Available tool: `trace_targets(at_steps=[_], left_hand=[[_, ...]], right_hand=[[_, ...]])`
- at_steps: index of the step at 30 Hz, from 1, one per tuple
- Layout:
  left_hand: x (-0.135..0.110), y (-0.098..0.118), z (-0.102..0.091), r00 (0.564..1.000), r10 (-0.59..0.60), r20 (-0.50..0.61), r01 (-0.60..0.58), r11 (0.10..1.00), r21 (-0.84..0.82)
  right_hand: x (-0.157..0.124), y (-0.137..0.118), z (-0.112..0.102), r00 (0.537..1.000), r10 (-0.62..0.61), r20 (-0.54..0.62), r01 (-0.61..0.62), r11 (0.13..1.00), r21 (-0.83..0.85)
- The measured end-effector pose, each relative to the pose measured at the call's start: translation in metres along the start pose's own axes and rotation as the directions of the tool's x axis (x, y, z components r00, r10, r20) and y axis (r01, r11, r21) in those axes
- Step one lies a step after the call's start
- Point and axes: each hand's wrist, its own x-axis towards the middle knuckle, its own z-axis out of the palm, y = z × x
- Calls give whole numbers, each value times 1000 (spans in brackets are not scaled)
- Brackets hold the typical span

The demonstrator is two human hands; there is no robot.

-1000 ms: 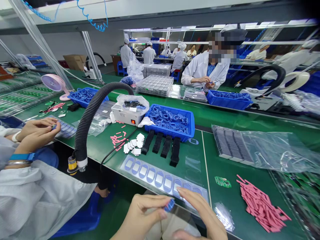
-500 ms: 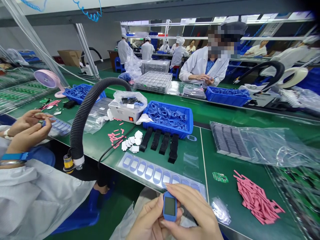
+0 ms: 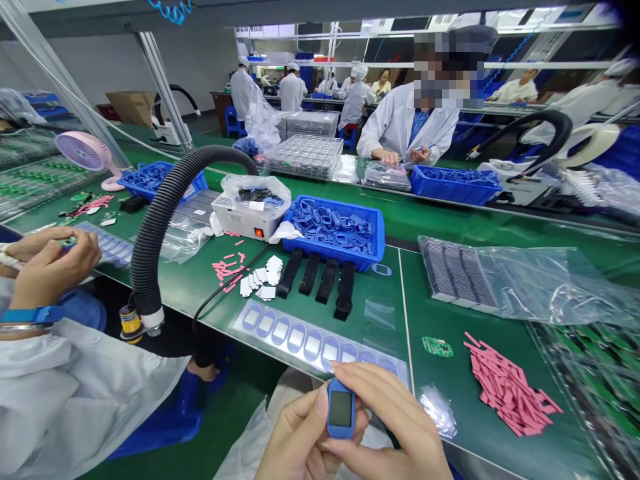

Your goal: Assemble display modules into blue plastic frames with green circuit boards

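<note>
**Bare left hand [image 3: 295, 441] and right hand [image 3: 393, 421] grasping a small rectangular device in a blue rubbery frame [image 3: 341, 409], viewed from above.**

The fingers [image 3: 373, 393] of both hands are closed on the device's edges, holding it upright with its dark screen facing the viewer, just in front of the edge of the green tabletop [image 3: 453, 360]. Beyond lie a transparent sheet of blue oval frames [image 3: 320, 347], a small green circuit board [image 3: 437, 347], a pile of pink rectangular strips [image 3: 510, 383], four black strips [image 3: 315, 280] and a blue plastic crate of blue frames [image 3: 333, 230]. At far left, a neighbouring worker's hands [image 3: 50, 263] hold a small item. A co-worker in a white coat [image 3: 407, 130] sits across the tabletop.
</note>
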Motion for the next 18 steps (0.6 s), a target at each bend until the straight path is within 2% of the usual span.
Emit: trace_targets(at_steps=[3,5,6,8,10,12,13,15,18], left_hand=[[-3,7,1,988,153,31,-156,962,222],[-5,13,0,940,330,80,-332,843,423],[-5,17,-2,890,435,140,-440,735,515],[-6,24,-6,732,591,339,-643,435,631],[-7,29,-10,582,608,541,-744,129,656],[-7,31,-15,486,569,663,-755,-110,647],[-7,31,-17,455,549,702,-744,-199,638],[-7,30,-19,409,517,752,-724,-318,612],[-7,29,-22,398,483,780,-697,-394,600]], right_hand=[[-4,1,-2,1000,18,-11,-16,994,103],[-10,3,-4,999,43,19,-46,982,185],[-12,3,-4,997,72,20,-75,971,229],[-13,3,-6,989,149,-16,-137,941,309],[-11,2,-7,973,221,-69,-185,920,345],[-6,1,-9,969,236,-79,-195,918,345],[-4,0,-9,970,234,-74,-196,920,340],[1,-1,-11,972,223,-68,-189,924,331],[5,-1,-13,980,189,-57,-163,938,307]])
